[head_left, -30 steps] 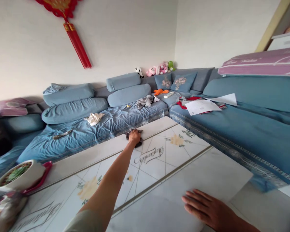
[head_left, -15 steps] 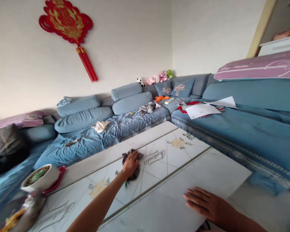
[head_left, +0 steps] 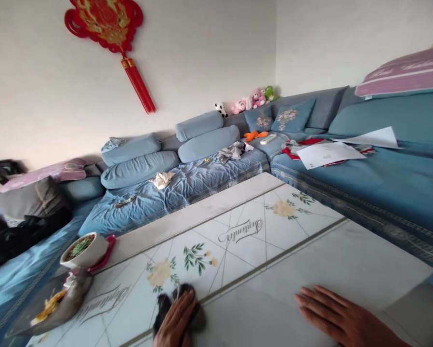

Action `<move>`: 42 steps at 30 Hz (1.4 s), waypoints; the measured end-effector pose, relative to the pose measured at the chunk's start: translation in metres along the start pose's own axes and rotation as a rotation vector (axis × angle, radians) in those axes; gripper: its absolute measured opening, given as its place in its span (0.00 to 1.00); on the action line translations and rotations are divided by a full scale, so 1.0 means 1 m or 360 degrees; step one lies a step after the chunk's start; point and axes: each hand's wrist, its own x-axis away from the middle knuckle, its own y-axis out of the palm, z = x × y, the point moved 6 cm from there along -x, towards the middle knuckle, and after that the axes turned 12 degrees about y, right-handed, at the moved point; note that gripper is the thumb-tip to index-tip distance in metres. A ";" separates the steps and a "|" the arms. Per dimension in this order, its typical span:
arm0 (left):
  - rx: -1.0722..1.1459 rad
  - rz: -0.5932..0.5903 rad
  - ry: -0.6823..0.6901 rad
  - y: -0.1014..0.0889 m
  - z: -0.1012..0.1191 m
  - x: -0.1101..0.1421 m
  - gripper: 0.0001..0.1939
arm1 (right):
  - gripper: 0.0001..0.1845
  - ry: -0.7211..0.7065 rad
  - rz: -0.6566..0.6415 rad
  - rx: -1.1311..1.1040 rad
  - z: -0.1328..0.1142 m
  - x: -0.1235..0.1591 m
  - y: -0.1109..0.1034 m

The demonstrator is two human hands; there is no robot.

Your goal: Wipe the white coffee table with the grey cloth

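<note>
My left hand presses a dark grey cloth against the near part of a white tabletop, which has a floral and script pattern. The cloth bunches out on both sides of the hand. My right hand lies flat on the tabletop at the lower right, fingers spread, holding nothing. To the left of my left hand stand a white bowl of greens and a dish of yellow food.
A blue corner sofa wraps around beyond the table, with papers, crumpled cloths, a remote and cushions on it. Stuffed toys line its back. A red knot ornament hangs on the wall.
My left hand and the cloth have slid from the far part of the table back toward me. My right hand stays flat, and the view has turned slightly.
</note>
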 end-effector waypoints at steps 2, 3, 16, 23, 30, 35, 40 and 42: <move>0.0140 -0.0104 -0.0024 0.010 -0.024 -0.052 0.37 | 0.33 -0.0019 -0.0010 -0.0030 -0.001 0.004 0.004; 0.0192 -0.0150 -0.0058 0.017 -0.040 -0.082 0.35 | 0.32 -0.0029 -0.0018 -0.0041 -0.001 0.005 0.007; 0.0091 -0.0228 -0.0715 0.111 -0.210 -0.389 0.24 | 0.29 -0.0048 -0.0064 -0.0075 0.002 -0.003 0.000; 0.0106 -0.0244 -0.0594 0.082 -0.171 -0.344 0.26 | 0.31 -0.0052 -0.0041 -0.0027 0.003 0.001 0.002; 0.0190 -0.0250 -0.0318 0.022 -0.065 -0.141 0.32 | 0.30 0.0024 -0.0011 -0.0121 0.002 0.001 0.005; 0.0133 -0.0143 -0.0128 -0.019 0.008 0.026 0.45 | 0.29 0.0076 -0.0036 -0.0190 0.002 0.000 0.002; 0.0089 -0.0156 -0.0138 -0.026 0.031 0.041 0.47 | 0.31 0.0067 -0.0010 -0.0115 0.000 0.002 0.003; 0.0150 -0.0240 -0.0127 -0.016 0.029 0.006 0.46 | 0.32 0.0065 -0.0009 -0.0111 -0.001 0.003 0.005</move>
